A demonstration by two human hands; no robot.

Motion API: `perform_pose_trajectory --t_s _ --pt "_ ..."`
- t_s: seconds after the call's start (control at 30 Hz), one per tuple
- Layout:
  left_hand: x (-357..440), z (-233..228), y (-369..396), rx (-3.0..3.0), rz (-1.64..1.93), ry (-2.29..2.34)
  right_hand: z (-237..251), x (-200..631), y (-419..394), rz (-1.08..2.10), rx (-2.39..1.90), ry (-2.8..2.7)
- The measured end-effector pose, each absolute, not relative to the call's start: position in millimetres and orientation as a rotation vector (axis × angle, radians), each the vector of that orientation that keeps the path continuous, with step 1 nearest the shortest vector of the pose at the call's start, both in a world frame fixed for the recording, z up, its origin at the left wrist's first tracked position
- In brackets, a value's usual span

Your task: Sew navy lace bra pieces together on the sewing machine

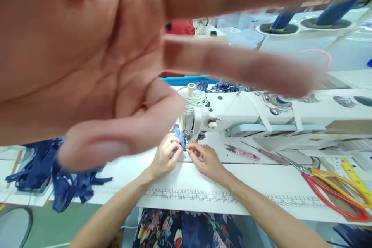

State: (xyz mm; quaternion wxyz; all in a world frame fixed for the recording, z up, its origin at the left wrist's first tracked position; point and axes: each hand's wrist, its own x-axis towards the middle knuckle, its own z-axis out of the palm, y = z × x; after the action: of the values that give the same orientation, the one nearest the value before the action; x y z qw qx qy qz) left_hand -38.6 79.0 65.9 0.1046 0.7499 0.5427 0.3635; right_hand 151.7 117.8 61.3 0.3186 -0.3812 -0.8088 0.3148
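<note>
1 small piece of blue fabric sits at the needle end of the white sewing machine, just beside the presser foot. It looks light, soft and limp, so it would likely bunch or slip if pushed from 1 point; the gathered edge nearest the wearer seems the better place to take it, with light fingertips on either side and clear of the needle. The left hand is half curled, its fingertips on the fabric's left part; the right hand has thumb and forefinger nearly together at the right corner. Whether either truly pinches the cloth is too small to tell. Farther out lie pink snips, scissors with red and orange handles, and a heap of blue strips. Another person's hand, spread and blurred, fills the upper left, holding nothing visible.
</note>
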Motion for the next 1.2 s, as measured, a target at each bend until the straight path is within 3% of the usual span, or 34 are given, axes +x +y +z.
perform_pose_trajectory --t_s 1.2 --pt "-42.3 60.1 78.2 2.166 1.129 1.568 54.7 154.5 118.9 0.709 -1.034 -2.121"
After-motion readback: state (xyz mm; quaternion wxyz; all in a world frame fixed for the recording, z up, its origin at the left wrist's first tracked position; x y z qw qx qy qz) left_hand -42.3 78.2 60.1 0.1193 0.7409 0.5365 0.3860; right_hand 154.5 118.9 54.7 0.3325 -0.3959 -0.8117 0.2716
